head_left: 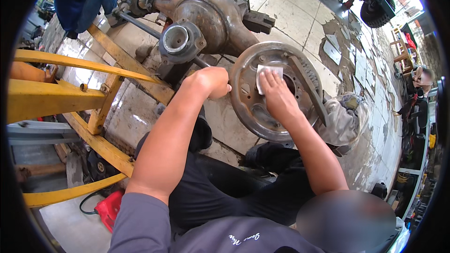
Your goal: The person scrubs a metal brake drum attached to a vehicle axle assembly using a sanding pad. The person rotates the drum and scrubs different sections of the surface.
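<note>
A round, rusty brake backing plate (249, 105) stands tilted in front of me, with a curved brake shoe (307, 86) along its right side. My right hand (277, 94) presses a small white sheet (263, 69) against the plate's face, near the centre hole. Its fingers lie together over the sheet; whether this is paper, cloth or sandpaper I cannot tell. At the plate's left rim my left hand (208, 82) is closed, its knuckles up. Whatever it grips there is hidden. Behind the plate lies a rusty axle housing (206, 18) with a grey flange (177, 42).
A yellow metal frame (56, 94) stands on the left. A red case (108, 208) lies below it. Grey cloth (344, 117) is bunched right of the plate. Another person (86, 0) crouches at the far left. Broken tiles (333, 49) cover part of the floor; a vehicle wheel (377, 11) stands beyond.
</note>
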Motion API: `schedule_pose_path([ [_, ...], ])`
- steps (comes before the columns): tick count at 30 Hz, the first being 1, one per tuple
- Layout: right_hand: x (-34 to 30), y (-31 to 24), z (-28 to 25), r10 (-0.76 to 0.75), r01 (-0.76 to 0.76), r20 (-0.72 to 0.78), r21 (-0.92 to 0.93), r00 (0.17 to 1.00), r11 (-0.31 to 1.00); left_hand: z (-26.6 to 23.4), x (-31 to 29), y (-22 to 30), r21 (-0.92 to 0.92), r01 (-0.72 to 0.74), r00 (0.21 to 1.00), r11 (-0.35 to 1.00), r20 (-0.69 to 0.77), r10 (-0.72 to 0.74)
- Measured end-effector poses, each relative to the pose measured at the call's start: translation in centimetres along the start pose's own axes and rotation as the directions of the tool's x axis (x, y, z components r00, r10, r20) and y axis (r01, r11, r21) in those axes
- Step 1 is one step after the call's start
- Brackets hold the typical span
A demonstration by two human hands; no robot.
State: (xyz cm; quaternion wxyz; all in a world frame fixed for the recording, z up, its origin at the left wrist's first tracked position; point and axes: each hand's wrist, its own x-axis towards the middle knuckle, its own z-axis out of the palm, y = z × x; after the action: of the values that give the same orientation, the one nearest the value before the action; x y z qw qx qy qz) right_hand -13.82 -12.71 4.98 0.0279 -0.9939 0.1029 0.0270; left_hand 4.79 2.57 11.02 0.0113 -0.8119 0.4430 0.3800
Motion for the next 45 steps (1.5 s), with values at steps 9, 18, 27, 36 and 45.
schedule_pose_path([
  [9,0.5,-1.6,0.4,0.037,-0.037,-0.012,0.002,0.999,0.999,-0.6,-0.1,0.4,-0.001,0.045,0.999,0.999,0.001,-0.045],
  [18,0.7,-1.5,0.4,0.012,-0.011,-0.011,0.051,1.0,0.999,0.0,0.3,-0.4,-0.038,0.037,0.999,0.999,-0.032,-0.038],
  [27,0.5,-1.8,0.2,0.013,-0.013,-0.002,0.087,1.0,0.996,0.4,1.0,-0.8,0.026,-0.056,0.997,0.998,-0.049,0.057],
  [36,1.1,-1.6,0.5,-0.004,0.005,-0.003,0.117,1.0,0.993,0.4,0.6,-1.1,-0.001,-0.025,0.997,1.0,-0.077,0.025],
  [45,0.9,-1.7,0.1,0.059,-0.064,0.039,0.121,0.997,0.991,0.0,0.2,-0.5,-0.035,0.012,0.999,0.999,-0.052,-0.014],
])
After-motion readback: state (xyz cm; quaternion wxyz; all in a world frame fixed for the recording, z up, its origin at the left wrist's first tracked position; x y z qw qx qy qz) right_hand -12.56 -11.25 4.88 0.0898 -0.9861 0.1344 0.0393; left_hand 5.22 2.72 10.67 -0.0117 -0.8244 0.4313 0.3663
